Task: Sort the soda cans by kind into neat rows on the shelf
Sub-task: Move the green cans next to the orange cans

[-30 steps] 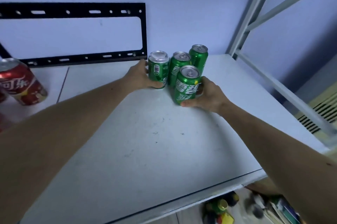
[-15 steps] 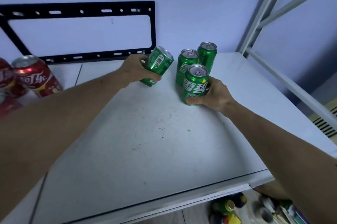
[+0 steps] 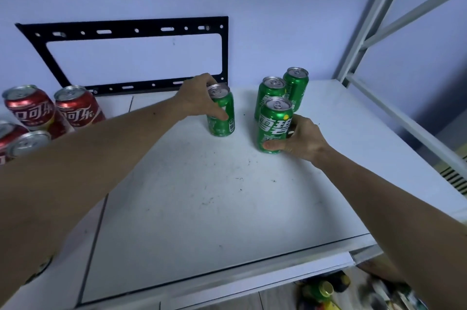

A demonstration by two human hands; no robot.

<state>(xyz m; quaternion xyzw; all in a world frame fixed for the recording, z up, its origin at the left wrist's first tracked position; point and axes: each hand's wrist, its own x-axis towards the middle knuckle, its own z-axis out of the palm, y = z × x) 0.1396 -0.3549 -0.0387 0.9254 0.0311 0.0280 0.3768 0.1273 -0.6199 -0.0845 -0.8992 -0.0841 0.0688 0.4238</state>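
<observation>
My left hand grips a green soda can that stands upright on the white shelf, set apart to the left of the other green cans. My right hand is wrapped around the front green can from its right side. Behind that can stand two more green cans, close together. Several red cola cans are grouped at the far left of the shelf, some partly cut off by the frame edge and by my left arm.
A black metal bracket hangs on the wall behind the shelf. The shelf's white uprights and rails run along the right side. Below the front edge, bottles and clutter lie on the floor.
My left hand carried its green can leftward, away from the cluster; it was tilted half a second ago and stands upright now. The view shifted, showing more red cans.
</observation>
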